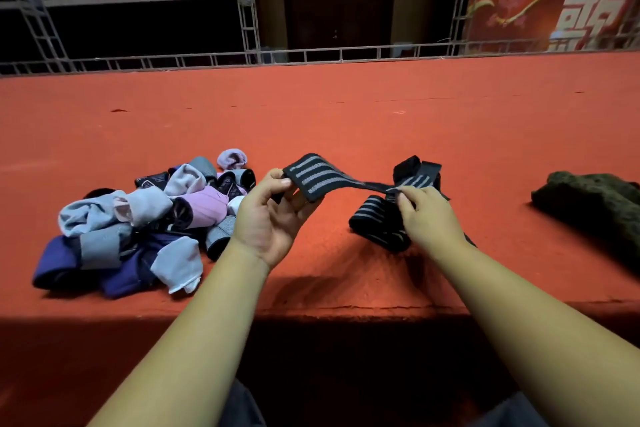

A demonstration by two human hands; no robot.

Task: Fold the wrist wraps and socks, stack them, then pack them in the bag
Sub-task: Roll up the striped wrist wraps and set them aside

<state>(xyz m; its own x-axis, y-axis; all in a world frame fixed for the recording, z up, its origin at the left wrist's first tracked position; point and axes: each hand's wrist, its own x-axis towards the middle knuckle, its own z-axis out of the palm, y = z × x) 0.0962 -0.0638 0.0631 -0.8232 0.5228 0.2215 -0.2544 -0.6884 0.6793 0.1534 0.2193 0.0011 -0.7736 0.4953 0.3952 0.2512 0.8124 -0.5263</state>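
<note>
Currently folding a wrist wrap (313, 177): left hand (268, 218) is pinching its striped end, right hand (427, 215) is pinching the twisted other end above the red surface (346, 107), folded wraps (379, 222) probably beneath; next is untwisting, then folding.

— Where's the striped wrist wrap (311, 177)?
— Held up, black with grey stripes, stretched and twisted mid-length. Other wraps (379, 224) lie bundled beneath it.
— Socks (138, 218)?
— Loose pile, left; dark green bag (595, 204) far right.
</note>
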